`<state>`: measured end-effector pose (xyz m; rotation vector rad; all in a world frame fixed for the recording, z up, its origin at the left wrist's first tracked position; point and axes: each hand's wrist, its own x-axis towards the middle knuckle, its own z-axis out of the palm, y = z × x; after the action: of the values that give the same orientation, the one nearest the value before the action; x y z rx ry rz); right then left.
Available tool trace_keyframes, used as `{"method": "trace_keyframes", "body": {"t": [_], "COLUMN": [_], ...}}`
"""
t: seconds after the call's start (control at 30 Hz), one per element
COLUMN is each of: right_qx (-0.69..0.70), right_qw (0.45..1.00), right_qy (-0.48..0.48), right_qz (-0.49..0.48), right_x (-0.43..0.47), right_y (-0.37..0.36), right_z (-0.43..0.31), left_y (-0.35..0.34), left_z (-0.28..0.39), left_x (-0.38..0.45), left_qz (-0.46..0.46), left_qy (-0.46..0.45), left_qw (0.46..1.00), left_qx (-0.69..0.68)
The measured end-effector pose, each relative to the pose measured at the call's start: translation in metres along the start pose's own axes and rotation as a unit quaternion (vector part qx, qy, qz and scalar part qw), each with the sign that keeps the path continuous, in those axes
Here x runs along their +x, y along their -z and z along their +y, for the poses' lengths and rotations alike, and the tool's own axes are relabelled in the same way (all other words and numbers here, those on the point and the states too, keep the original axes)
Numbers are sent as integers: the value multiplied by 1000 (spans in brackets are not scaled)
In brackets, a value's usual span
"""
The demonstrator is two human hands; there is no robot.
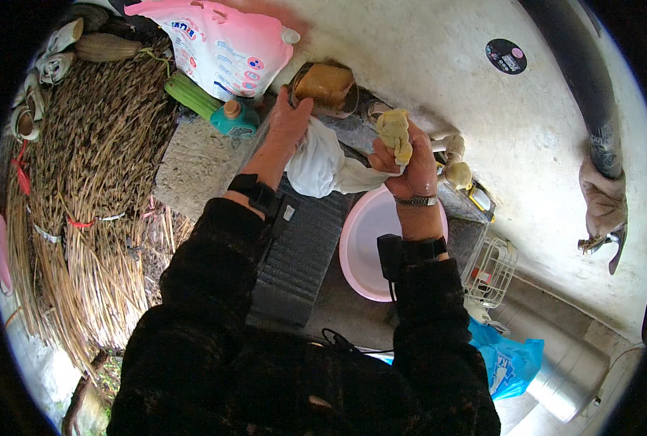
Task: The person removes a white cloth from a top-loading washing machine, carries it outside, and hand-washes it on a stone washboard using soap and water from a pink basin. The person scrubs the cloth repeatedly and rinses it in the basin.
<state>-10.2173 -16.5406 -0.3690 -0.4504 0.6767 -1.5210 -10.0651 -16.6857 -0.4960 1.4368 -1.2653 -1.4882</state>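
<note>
My left hand (292, 122) is at the near left side of a clear box with a yellow-brown block, like soap (325, 86); its fingertips are partly hidden. Below its palm hangs a bunched white cloth (318, 158), which stretches across to my right hand (413, 163). That hand is closed round the cloth's twisted end. A yellowish wrapped knob (394, 131) shows against its fingers; whether it is held or only behind them is unclear. Under the cloth lies a dark ribbed washboard surface (296, 245), with a pink basin (356, 250) at its right.
Wrapped pipework with a second yellowish knob (458, 175) runs along the wall. A pink and white detergent pouch (231, 49), a teal bottle (236, 119) and a green gourd (193, 95) stand back left. Dry stalk bundles (100, 136) fill the left. A wire basket (491, 272) hangs right.
</note>
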Motion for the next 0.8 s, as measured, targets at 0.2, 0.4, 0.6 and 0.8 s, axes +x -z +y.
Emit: {"method": "trace_keyframes", "body": {"t": [0.2, 0.4, 0.6, 0.8], "right_qx": [-116, -243, -456, -738], "right_qw": [973, 948, 858, 654], "right_qy": [-10, -62, -87, -61], "right_qz": [197, 197, 221, 159], "right_x": [-75, -137, -188, -177], "right_y": [-10, -24, -2, 34], "right_z": [-12, 3, 82, 153], "left_y": [52, 187, 257, 218], "left_z": [66, 108, 66, -13], "left_x": [-98, -194, -285, -342], "left_qz": [-159, -221, -347, -307], "left_qy": [192, 163, 64, 226], "left_qw": [950, 930, 927, 899], "left_qx": [-191, -246, 127, 215]}}
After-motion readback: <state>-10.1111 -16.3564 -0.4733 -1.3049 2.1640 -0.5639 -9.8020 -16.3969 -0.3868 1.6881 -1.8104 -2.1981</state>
